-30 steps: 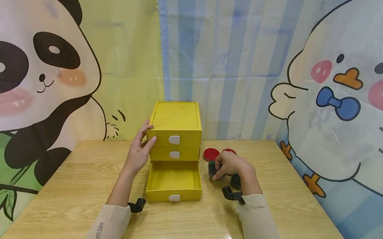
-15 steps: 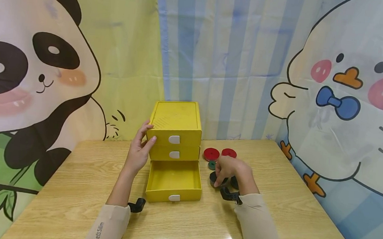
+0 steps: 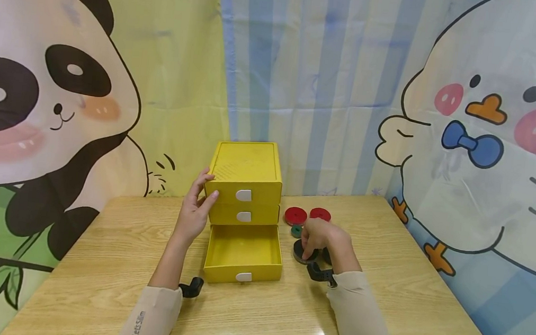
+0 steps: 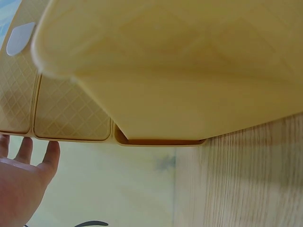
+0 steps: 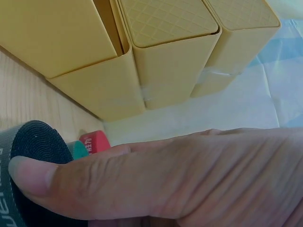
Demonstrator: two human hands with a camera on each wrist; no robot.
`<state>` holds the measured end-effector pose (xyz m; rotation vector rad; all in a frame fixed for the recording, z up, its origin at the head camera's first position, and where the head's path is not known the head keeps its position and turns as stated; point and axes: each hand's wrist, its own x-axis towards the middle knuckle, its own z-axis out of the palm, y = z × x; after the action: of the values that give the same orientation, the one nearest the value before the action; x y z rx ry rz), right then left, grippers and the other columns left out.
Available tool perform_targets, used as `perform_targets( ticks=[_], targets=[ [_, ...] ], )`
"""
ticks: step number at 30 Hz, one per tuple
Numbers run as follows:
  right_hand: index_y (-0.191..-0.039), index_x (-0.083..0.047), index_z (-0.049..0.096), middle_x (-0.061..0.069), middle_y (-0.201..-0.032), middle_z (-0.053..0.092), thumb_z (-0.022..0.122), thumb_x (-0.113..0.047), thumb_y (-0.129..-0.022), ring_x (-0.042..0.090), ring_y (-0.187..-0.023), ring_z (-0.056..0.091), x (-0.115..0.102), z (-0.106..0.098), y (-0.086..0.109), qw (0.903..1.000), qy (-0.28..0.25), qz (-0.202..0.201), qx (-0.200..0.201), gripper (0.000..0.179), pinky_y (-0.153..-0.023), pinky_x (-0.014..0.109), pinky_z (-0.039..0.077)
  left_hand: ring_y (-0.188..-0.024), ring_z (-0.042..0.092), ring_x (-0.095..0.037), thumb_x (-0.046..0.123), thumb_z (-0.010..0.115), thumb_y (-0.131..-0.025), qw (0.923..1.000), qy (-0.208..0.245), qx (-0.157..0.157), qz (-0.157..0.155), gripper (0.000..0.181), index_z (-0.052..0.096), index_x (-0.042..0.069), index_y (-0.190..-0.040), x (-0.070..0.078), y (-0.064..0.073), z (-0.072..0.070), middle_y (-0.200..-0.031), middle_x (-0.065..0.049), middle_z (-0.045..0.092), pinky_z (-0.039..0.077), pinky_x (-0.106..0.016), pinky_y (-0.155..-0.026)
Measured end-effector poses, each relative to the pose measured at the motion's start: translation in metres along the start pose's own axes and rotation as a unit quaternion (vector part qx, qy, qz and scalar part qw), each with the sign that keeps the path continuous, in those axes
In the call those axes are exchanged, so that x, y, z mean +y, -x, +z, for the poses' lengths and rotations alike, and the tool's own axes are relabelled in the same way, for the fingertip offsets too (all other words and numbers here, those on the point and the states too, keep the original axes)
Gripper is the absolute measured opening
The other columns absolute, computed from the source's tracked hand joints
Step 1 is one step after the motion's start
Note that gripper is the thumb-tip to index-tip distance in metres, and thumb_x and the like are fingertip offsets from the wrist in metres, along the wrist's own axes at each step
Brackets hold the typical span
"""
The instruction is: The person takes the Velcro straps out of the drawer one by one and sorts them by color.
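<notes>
My right hand [image 3: 326,242] pinches a black roll of hook-and-loop tape [image 3: 302,251], low over the table to the right of a yellow drawer unit [image 3: 247,163]. The right wrist view shows the thumb on the spiral-wound side of the black roll [image 5: 40,142]; the other fingers are mostly hidden. At the unit's upper left corner my left hand [image 3: 195,211] rests, thumb on the front and fingers along the side. Its fingertips [image 4: 53,147] touch the edge in the left wrist view. The lowest drawer [image 3: 244,248] is pulled out, with nothing inside.
Behind the held roll lie a small green roll [image 3: 296,231] and two red rolls, one nearer the unit [image 3: 295,215] and one to the right [image 3: 321,214]. Another dark roll [image 3: 326,255] is partly hidden under my right hand. Printed curtains [image 3: 339,115] hang behind the table.
The black roll and my right hand have shifted slightly toward me, uncovering the green roll and the right-hand red roll. My left hand and the drawer unit have stayed put.
</notes>
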<state>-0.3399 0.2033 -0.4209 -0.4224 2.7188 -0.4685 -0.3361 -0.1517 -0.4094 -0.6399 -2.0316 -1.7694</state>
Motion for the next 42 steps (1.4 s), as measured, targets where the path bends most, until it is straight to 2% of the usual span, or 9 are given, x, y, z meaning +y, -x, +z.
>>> perform_targets(
  ticks=[7, 10, 14, 19, 23, 26, 29, 35, 42],
  targets=[
    [-0.073, -0.017, 0.078, -0.006, -0.072, 0.068, 0.094, -0.022, -0.077, 0.016, -0.067, 0.059, -0.003, -0.005, 0.003, 0.9989, 0.009, -0.03, 0.035, 0.017, -0.061, 0.028, 0.049, -0.16, 0.02, -0.025, 0.019, 0.056, -0.109, 1.0, -0.004, 0.0, 0.0, 0.042, 0.048, 0.017, -0.15, -0.002, 0.0, 0.0, -0.173, 0.005, 0.023, 0.023, -0.07, -0.122],
    [-0.088, -0.016, 0.083, -0.003, -0.088, 0.076, 0.091, -0.022, -0.081, 0.017, -0.076, 0.068, -0.008, -0.009, 0.006, 0.9964, -0.002, -0.065, 0.054, 0.013, -0.07, 0.033, 0.058, -0.16, 0.02, -0.026, 0.019, 0.056, -0.109, 1.0, -0.003, 0.001, 0.003, 0.042, 0.048, 0.017, -0.15, -0.002, -0.001, -0.001, -0.174, -0.001, 0.022, 0.023, -0.07, -0.122],
    [-0.107, -0.014, 0.083, 0.003, -0.105, 0.08, 0.088, -0.022, -0.085, 0.014, -0.087, 0.073, -0.019, -0.015, 0.011, 0.9902, -0.027, -0.121, 0.064, 0.024, -0.083, 0.036, 0.062, -0.16, 0.02, -0.026, 0.019, 0.056, -0.109, 1.0, -0.003, 0.001, 0.004, 0.042, 0.049, 0.017, -0.15, -0.002, -0.001, -0.001, -0.174, -0.002, 0.021, 0.023, -0.07, -0.122],
    [-0.117, -0.01, 0.08, 0.006, -0.105, 0.08, 0.086, -0.022, -0.087, 0.02, -0.076, 0.075, -0.039, -0.02, 0.019, 0.9839, -0.051, -0.164, 0.048, 0.032, -0.077, 0.031, 0.061, -0.16, 0.019, -0.026, 0.019, 0.056, -0.109, 1.0, -0.004, 0.0, 0.002, 0.042, 0.048, 0.017, -0.15, -0.001, -0.001, 0.0, -0.174, -0.001, 0.021, 0.023, -0.07, -0.122],
    [-0.12, -0.009, 0.078, 0.008, -0.108, 0.08, 0.085, -0.022, -0.089, 0.025, -0.071, 0.076, -0.053, -0.02, 0.024, 0.9783, -0.07, -0.191, 0.038, 0.035, -0.07, 0.028, 0.06, -0.161, 0.019, -0.025, 0.02, 0.056, -0.109, 1.0, -0.003, -0.002, -0.003, 0.041, 0.049, 0.018, -0.15, 0.0, -0.001, 0.0, -0.173, 0.007, 0.022, 0.023, -0.069, -0.122],
    [-0.123, -0.009, 0.077, 0.007, -0.098, 0.08, 0.085, -0.023, -0.089, 0.024, -0.064, 0.075, -0.064, -0.019, 0.028, 0.9737, -0.09, -0.208, 0.026, 0.037, -0.064, 0.031, 0.061, -0.161, 0.018, -0.024, 0.022, 0.056, -0.109, 1.0, -0.004, -0.003, -0.008, 0.041, 0.049, 0.018, -0.149, 0.001, 0.0, 0.0, -0.171, 0.015, 0.023, 0.022, -0.069, -0.123],
    [-0.124, -0.009, 0.076, 0.004, -0.087, 0.08, 0.085, -0.023, -0.089, 0.021, -0.06, 0.073, -0.076, -0.014, 0.031, 0.9677, -0.107, -0.228, 0.009, 0.039, -0.061, 0.036, 0.062, -0.161, 0.018, -0.024, 0.022, 0.056, -0.109, 0.9999, -0.006, -0.002, -0.008, 0.04, 0.049, 0.018, -0.149, 0.001, 0.0, 0.0, -0.171, 0.015, 0.024, 0.023, -0.068, -0.123],
    [-0.123, -0.011, 0.077, 0.004, -0.076, 0.078, 0.084, -0.022, -0.09, 0.025, -0.061, 0.075, -0.102, -0.001, 0.034, 0.9593, -0.091, -0.265, -0.036, 0.035, -0.059, 0.033, 0.062, -0.161, 0.018, -0.025, 0.023, 0.056, -0.109, 1.0, -0.005, -0.002, -0.006, 0.04, 0.049, 0.017, -0.148, -0.002, 0.0, -0.001, -0.173, 0.007, 0.022, 0.022, -0.069, -0.123],
    [-0.12, -0.009, 0.079, 0.003, -0.082, 0.08, 0.083, -0.018, -0.09, 0.024, -0.065, 0.077, -0.124, 0.016, 0.037, 0.9574, -0.069, -0.269, -0.08, 0.031, -0.058, 0.024, 0.06, -0.161, 0.018, -0.024, 0.024, 0.057, -0.109, 0.9999, -0.007, -0.004, -0.007, 0.04, 0.049, 0.018, -0.148, -0.003, 0.001, -0.001, -0.171, 0.015, 0.023, 0.023, -0.069, -0.122]
  ],
)
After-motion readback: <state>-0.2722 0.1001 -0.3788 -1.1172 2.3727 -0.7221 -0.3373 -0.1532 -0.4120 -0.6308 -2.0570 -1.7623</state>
